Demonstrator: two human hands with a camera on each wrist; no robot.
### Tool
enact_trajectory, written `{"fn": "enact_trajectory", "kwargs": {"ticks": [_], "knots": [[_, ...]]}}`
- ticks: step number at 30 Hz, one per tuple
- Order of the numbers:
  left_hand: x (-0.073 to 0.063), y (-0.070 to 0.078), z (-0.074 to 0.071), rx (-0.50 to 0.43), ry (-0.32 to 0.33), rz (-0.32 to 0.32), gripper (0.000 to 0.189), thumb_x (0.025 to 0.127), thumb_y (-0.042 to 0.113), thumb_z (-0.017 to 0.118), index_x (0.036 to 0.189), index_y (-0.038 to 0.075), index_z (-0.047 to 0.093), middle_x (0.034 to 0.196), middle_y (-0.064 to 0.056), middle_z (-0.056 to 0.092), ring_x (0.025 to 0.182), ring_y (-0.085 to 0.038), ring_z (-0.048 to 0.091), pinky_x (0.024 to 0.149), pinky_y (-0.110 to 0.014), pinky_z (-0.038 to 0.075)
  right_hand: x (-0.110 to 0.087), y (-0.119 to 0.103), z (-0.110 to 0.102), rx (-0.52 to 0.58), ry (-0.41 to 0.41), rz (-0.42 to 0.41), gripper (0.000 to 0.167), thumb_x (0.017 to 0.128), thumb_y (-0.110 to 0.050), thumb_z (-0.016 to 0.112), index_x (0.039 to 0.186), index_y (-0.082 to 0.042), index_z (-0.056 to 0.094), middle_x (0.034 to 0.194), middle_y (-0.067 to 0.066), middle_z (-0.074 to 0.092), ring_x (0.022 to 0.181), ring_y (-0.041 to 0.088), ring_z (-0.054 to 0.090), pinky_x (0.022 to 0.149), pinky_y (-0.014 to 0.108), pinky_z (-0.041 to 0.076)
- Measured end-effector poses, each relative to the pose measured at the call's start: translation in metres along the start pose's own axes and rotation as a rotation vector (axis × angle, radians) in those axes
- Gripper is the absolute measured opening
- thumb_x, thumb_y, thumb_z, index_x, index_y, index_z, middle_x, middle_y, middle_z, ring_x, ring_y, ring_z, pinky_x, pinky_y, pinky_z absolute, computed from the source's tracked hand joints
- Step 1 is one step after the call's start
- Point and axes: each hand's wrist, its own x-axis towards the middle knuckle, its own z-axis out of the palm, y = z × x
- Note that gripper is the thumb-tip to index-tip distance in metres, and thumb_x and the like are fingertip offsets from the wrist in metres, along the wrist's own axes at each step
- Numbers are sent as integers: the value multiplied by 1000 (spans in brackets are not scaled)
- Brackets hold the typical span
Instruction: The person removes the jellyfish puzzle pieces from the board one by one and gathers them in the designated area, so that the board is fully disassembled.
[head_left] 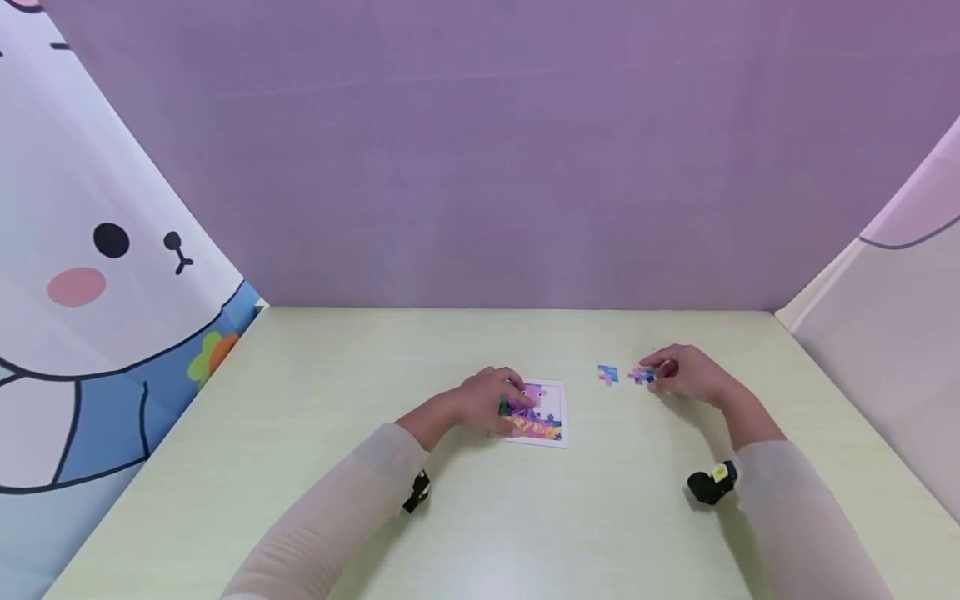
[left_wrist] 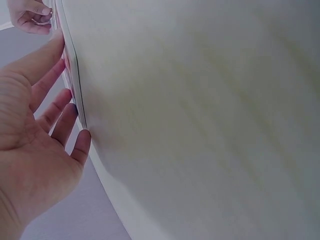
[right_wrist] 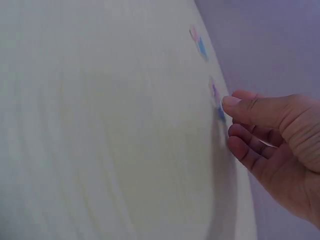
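Purple backdrop (head_left: 525,167) borders pale tabletop (head_left: 337,358), left fingers (left_wrist: 65,122) relaxed, right fingers' (right_wrist: 246,152) grip unclear.

Puzzle tray (head_left: 564,412): one is being seen
Loose pieces (head_left: 608,375): two are being seen
Hands (head_left: 491,402): two are being shown

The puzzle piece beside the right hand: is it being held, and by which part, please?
Cannot be told: in the head view, the fingers of the right hand are at the right edge of the puzzle piece, but whether they pinch it is unclear.
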Motion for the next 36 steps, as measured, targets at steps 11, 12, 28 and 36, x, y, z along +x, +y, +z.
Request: {"fn": "enact_trajectory", "kwargs": {"ticks": [11, 12, 28, 36], "knots": [[2, -1, 1, -1, -1, -6, 45, 85, 24, 77, 129, 25, 66, 137, 1, 48, 128, -23, 39, 106, -42, 32, -10, -23, 2, 2, 35, -109, 35, 83, 0, 75, 116, 3, 66, 99, 14, 65, 88, 23, 60, 72, 26, 52], [2, -1, 1, -3, 0, -7, 45, 85, 23, 77, 129, 25, 66, 137, 1, 48, 128, -23, 39, 106, -42, 32, -11, -24, 3, 4, 39, -115, 35, 83, 0, 75, 116, 3, 66, 98, 14, 65, 88, 23, 60, 72, 25, 52], [3, -2, 2, 12, -3, -17, 46, 86, 26, 77, 130, 26, 65, 138, 2, 47, 129, -23, 38, 106, -43, 32, -21, -52, 27, 88, 167, -256, 23, 84, 0, 74, 107, 2, 70, 101, 18, 66, 83, 14, 61, 74, 24, 51], [2, -1, 2, 2, -4, -19, 46, 86, 25, 77, 130, 25, 65, 138, 2, 47, 128, -22, 38, 106, -42, 32, -22, -63, 37, 146, 134, -308, 25, 83, -3, 77, 107, 1, 71, 98, 18, 65, 82, 17, 61, 75, 25, 51]]}}
